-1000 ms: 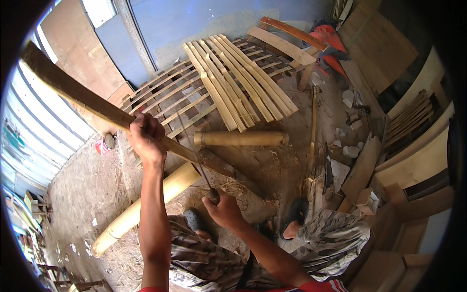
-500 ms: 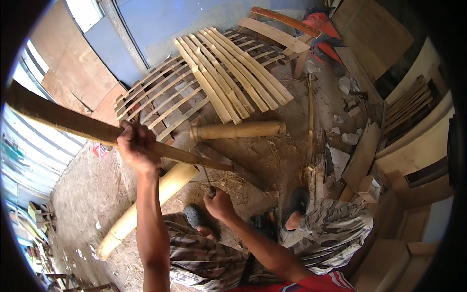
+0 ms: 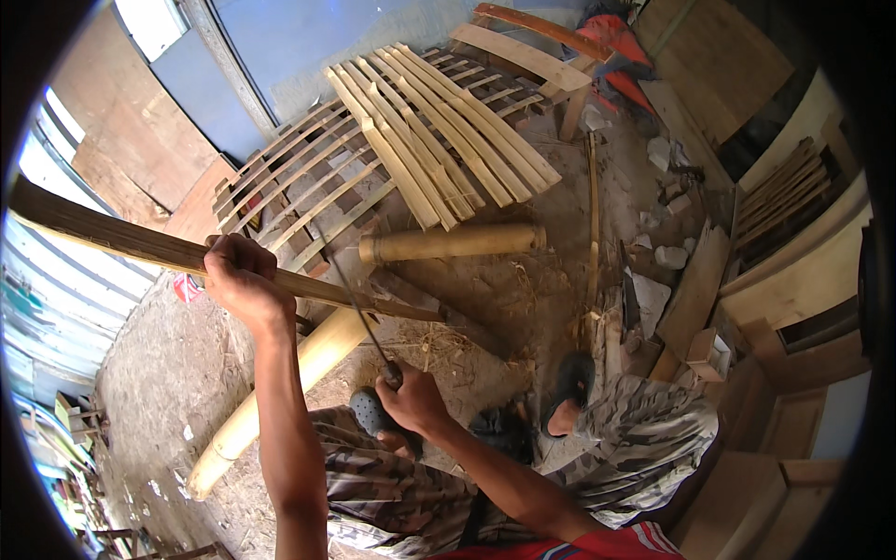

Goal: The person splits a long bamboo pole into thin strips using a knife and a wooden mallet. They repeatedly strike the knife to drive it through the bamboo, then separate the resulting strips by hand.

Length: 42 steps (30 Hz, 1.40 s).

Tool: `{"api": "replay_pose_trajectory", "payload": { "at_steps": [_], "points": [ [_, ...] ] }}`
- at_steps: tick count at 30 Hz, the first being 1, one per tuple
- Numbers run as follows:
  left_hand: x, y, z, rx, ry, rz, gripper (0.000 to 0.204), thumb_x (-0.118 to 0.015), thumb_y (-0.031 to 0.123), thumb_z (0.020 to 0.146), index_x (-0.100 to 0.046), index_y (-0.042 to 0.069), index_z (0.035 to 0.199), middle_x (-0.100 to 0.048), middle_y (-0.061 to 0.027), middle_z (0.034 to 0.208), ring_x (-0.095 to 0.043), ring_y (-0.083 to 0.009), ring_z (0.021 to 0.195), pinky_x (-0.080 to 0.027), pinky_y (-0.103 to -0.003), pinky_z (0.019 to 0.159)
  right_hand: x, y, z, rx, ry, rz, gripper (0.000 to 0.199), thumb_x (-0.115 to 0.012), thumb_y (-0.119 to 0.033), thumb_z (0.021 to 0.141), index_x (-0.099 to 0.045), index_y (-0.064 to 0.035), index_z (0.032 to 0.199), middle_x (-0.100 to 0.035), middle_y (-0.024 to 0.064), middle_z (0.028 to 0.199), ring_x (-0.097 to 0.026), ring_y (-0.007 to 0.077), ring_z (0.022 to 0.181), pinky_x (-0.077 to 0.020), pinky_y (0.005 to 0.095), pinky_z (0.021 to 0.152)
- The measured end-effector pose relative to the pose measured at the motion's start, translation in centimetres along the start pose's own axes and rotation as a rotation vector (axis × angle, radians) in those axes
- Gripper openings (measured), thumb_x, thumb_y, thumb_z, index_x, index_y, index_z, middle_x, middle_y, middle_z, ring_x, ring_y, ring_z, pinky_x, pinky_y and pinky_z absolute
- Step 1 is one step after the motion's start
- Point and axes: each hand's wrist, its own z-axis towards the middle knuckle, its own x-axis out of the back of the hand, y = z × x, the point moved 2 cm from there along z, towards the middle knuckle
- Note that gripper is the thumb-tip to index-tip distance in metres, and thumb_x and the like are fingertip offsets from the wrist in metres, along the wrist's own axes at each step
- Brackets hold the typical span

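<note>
In the head view, already split by the look of it: a stack of bamboo strips [image 3: 448,131] on the slatted rack [image 3: 345,224], upper middle. Apparently unsplit: a short pole [image 3: 453,243] at centre, a long pole [image 3: 229,439] at lower left. And now, left hand [image 3: 245,280] clamped round a long strip [image 3: 140,245] slanting from far left to centre; right hand [image 3: 413,401] wrapped tight on a knife [image 3: 393,376], lower middle, blade crossing the long strip in the frame; hard to tell whether touching.

Left hand [image 3: 245,280] totally covers a chunk of the long brown split-bamboo strip [image 3: 121,243], and its far end gets lost at the dark rim. Right hand [image 3: 413,401] hides most of the grip on the thin dark-bladed tool [image 3: 377,351]. Black lump [image 3: 499,431] just right of that hand? Too dark to tell, sorry.
</note>
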Motion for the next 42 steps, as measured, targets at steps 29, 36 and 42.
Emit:
{"api": "replay_pose_trajectory", "payload": {
  "at_steps": [29,36,42],
  "points": [
    [-1.1,-1.1,0.9,0.014,0.028,-0.01,0.029,-0.055,0.025,0.093,-0.048,0.009,0.069,-0.039,0.0016,0.053,-0.032,-0.0079,0.042,-0.023,-0.025,0.039,3.1,0.4,1.8,-0.155,-0.097,0.22,0.03,-0.065,-0.025,0.09,-0.054,-0.0052,0.069,-0.054,0.0032,0.05,-0.055,0.0141,0.041,-0.0442,0.0328,0.042],
    [-2.3,-1.0,0.1,0.024,-0.007,0.102,0.036,-0.046,0.027,0.094,-0.044,0.01,0.062,-0.039,-0.0014,0.051,-0.033,-0.0105,0.043,-0.025,-0.028,0.04,2.5,1.9,2.2,0.13,0.151,0.072,0.028,-0.064,-0.024,0.089,-0.055,-0.003,0.073,-0.053,0.005,0.053,-0.055,0.016,0.046,-0.0425,0.035,0.048],
    [0.3,-6.0,-1.1,0.072,0.049,0.251,0.038,-0.041,0.03,0.095,-0.049,0.007,0.066,-0.041,-0.0014,0.053,-0.041,-0.0122,0.044,-0.035,-0.03,0.04,3.6,-0.8,1.5,0.061,0.098,0.083,0.028,-0.065,-0.024,0.088,-0.054,-0.0025,0.074,-0.052,0.0065,0.055,-0.054,0.0175,0.05,-0.0416,0.036,0.05]
  ]
}}
